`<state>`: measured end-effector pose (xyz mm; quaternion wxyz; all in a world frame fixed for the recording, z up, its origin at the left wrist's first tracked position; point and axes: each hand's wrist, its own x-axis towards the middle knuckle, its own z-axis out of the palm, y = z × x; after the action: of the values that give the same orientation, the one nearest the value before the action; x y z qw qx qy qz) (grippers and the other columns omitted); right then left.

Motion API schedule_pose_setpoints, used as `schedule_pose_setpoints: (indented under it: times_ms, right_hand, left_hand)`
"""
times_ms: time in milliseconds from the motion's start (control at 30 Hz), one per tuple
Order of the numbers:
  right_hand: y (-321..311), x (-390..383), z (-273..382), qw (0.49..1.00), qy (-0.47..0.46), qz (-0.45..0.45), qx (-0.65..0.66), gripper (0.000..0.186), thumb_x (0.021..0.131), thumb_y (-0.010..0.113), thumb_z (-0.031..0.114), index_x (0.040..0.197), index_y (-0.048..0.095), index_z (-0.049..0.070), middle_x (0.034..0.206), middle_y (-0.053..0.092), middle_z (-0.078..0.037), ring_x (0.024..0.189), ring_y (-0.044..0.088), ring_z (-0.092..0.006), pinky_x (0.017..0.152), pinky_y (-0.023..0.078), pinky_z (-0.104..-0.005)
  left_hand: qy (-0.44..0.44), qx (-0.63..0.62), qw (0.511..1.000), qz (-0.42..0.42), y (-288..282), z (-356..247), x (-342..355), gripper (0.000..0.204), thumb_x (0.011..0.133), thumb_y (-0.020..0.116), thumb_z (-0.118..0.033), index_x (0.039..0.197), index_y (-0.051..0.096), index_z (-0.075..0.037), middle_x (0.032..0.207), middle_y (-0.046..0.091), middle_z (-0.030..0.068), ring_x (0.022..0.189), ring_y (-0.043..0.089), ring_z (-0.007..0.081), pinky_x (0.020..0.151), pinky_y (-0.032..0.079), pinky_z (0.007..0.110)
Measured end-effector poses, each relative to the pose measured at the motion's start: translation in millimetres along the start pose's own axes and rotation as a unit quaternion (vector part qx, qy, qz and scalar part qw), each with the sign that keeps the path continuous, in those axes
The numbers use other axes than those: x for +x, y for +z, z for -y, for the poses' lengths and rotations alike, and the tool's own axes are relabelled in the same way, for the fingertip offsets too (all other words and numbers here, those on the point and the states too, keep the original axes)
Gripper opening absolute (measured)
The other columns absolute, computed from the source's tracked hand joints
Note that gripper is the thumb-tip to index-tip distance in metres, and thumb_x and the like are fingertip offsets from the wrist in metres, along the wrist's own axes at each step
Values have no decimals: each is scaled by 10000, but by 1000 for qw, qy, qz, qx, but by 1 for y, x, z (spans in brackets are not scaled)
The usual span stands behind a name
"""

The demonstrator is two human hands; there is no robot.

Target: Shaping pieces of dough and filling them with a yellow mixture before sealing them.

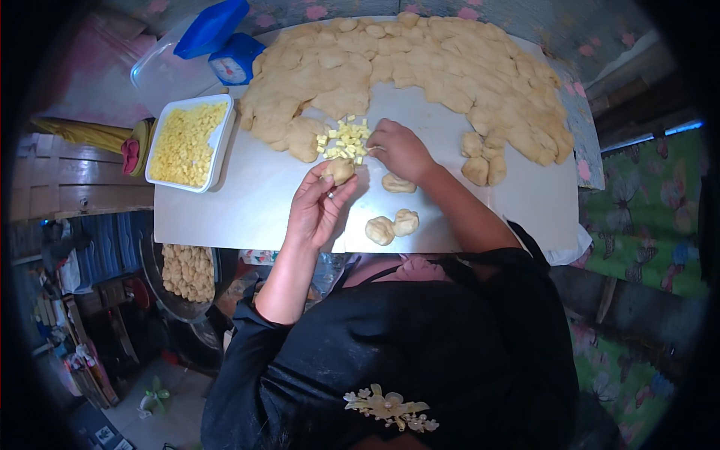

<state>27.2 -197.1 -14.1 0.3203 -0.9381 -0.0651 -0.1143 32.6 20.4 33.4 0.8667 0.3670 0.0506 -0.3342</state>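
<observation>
My left hand holds a small piece of dough between thumb and fingers, just above the table. Right beyond it lies a loose pile of small pale-yellow cubes. My right hand is at the right edge of that pile, fingertips pinched together; a pale bit shows at their tips, too small to name. Under my right wrist rests a dough piece. Closer to me, two more dough lumps sit side by side, touching.
Many flattened dough pieces cover the far side of the white table. Several lumps cluster at right. A white tub of yellow cubes stands at left, near a blue scale. A dark pan with brown pieces is below left.
</observation>
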Motion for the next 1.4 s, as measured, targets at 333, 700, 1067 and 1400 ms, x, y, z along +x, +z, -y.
schedule_pose_setpoints:
  times_ms: [333,700,1067,1400]
  right_hand:
    - [-26,-16,71,975,-31,-92,200,167,765,690,152,898,663,55,1071,600,-101,967,550,-258,807,437,-330]
    - [-62,-36,86,954,-18,-56,295,241,726,714,120,928,599,55,1257,428,-162,1135,465,-283,949,392,-372]
    - [-108,-64,-30,913,208,36,-350,345,770,682,260,1043,571,81,999,588,-64,909,577,-278,764,454,-372]
    - [-37,7,26,982,107,-12,152,263,810,656,227,1021,598,81,956,558,-124,862,576,-252,768,464,-344]
  left_hand:
    - [31,-11,999,-9,14,10,2,318,891,477,34,1207,447,36,1122,555,182,1021,584,229,881,519,315]
    - [-11,7,988,151,30,6,4,324,785,517,113,1083,484,-9,1041,574,124,937,598,185,827,503,295]
    - [195,731,608,240,13,29,-19,449,844,544,-338,1167,535,-26,1193,478,168,1114,451,336,974,267,461]
    - [-46,146,986,67,-8,11,13,312,916,494,-135,1182,486,28,1027,575,124,910,590,200,775,506,302]
